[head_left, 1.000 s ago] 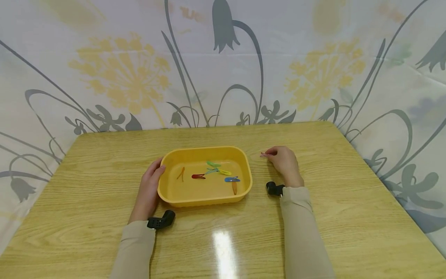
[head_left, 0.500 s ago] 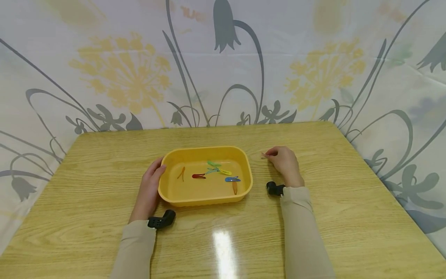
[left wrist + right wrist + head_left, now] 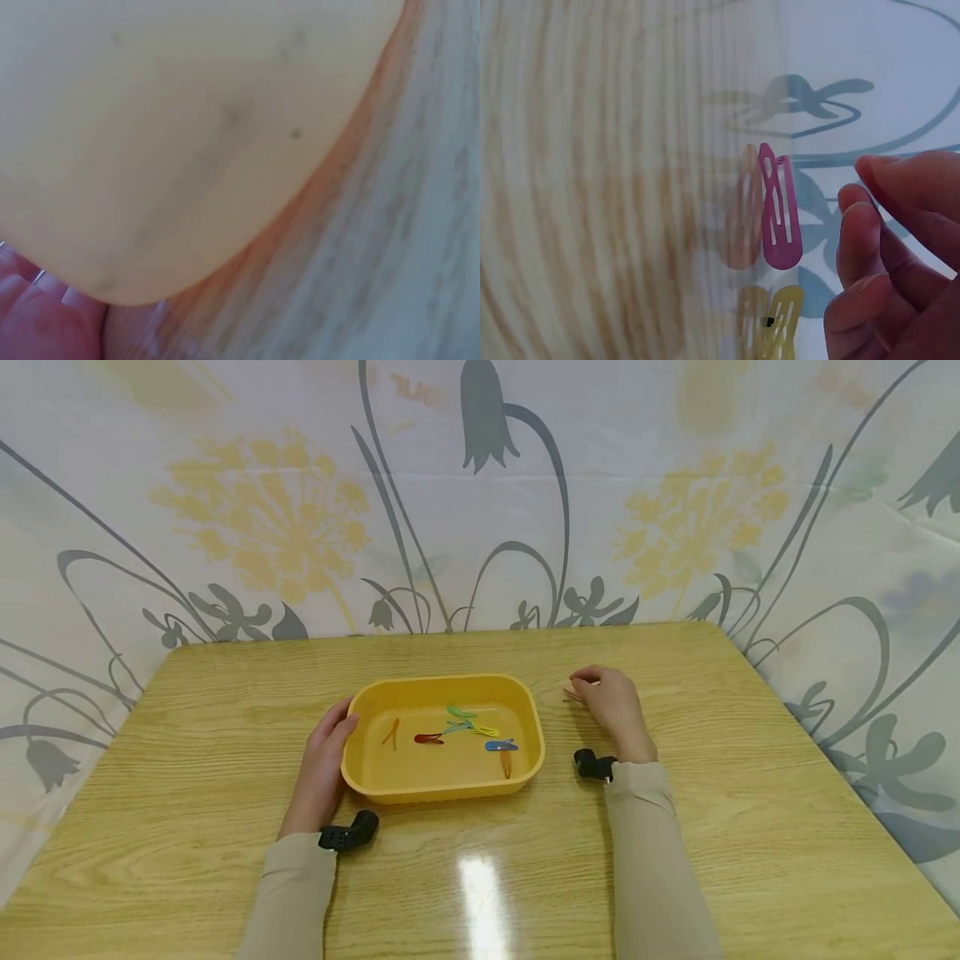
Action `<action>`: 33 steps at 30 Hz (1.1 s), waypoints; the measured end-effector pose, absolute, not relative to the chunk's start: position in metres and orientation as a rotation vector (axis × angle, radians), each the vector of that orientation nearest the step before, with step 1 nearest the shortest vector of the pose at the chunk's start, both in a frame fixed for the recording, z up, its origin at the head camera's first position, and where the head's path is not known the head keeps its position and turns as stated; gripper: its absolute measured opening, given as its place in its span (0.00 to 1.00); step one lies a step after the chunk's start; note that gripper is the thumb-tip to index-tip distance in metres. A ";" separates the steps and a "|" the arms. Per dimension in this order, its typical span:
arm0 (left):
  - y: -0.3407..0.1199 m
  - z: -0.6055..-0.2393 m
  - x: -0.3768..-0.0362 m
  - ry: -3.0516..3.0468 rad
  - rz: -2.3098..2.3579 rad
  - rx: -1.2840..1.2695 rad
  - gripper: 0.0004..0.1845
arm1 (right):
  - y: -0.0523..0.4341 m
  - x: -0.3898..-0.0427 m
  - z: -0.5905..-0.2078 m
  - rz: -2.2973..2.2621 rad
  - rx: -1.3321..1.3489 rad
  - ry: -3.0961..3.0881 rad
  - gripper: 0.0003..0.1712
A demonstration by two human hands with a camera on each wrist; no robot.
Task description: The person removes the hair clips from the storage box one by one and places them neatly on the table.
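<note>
A yellow tray sits mid-table and holds several coloured hair clips. My left hand holds the tray's left end, thumb at the rim; the left wrist view shows only the tray's outer wall and fingertips below it. To the right of the tray, my right hand hovers with loosely curled fingers. A pink hair clip lies on the table just left of those fingers, apart from them. A yellow clip lies just below the pink one. The pink clip is barely visible in the head view.
The wooden table is glossy, with a bright glare patch near the front. A floral curtain closes off the back and both sides. Black wrist cameras sit at each cuff.
My right hand has let go of the pink clip and lifted its fingers slightly up and back. The clip now lies on the table. The left hand and tray have not moved.
</note>
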State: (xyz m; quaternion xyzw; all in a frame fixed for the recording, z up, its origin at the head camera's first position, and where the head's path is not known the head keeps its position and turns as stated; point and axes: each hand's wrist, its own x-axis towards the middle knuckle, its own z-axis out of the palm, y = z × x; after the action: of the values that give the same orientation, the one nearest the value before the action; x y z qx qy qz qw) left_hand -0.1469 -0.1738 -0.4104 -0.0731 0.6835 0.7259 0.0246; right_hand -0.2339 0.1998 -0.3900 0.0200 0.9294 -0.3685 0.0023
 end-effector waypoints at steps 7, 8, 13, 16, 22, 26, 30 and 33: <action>-0.173 -0.410 -0.147 2.114 2.249 -0.216 0.26 | 0.196 -0.230 -0.378 -1.197 0.002 2.917 0.19; -0.173 -0.410 -0.147 2.112 2.252 -0.214 0.26 | 0.197 -0.229 -0.376 -1.186 -0.027 2.919 0.19; -0.173 -0.410 -0.148 2.110 2.251 -0.207 0.26 | 0.198 -0.227 -0.365 -1.113 -0.140 2.939 0.19; -0.173 -0.410 -0.148 2.106 2.253 -0.209 0.26 | 0.198 -0.226 -0.360 -1.065 -0.180 2.964 0.18; -0.174 -0.409 -0.148 2.098 2.254 -0.234 0.25 | 0.195 -0.226 -0.356 -1.010 -0.281 2.979 0.18; -0.174 -0.409 -0.147 2.104 2.252 -0.236 0.25 | 0.193 -0.225 -0.355 -1.001 -0.321 2.978 0.17; -0.174 -0.410 -0.147 2.121 2.239 -0.225 0.25 | 0.193 -0.223 -0.353 -0.971 -0.364 2.977 0.16; -0.174 -0.410 -0.148 2.128 2.236 -0.214 0.25 | 0.193 -0.220 -0.352 -0.955 -0.403 2.967 0.16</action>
State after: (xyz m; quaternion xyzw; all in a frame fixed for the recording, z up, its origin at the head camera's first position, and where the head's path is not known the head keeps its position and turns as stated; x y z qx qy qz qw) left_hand -0.1477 -0.1738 -0.4102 -0.0692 0.6875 0.7225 0.0238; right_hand -0.2203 0.1926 -0.3519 -0.1283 0.9440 -0.3039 -0.0009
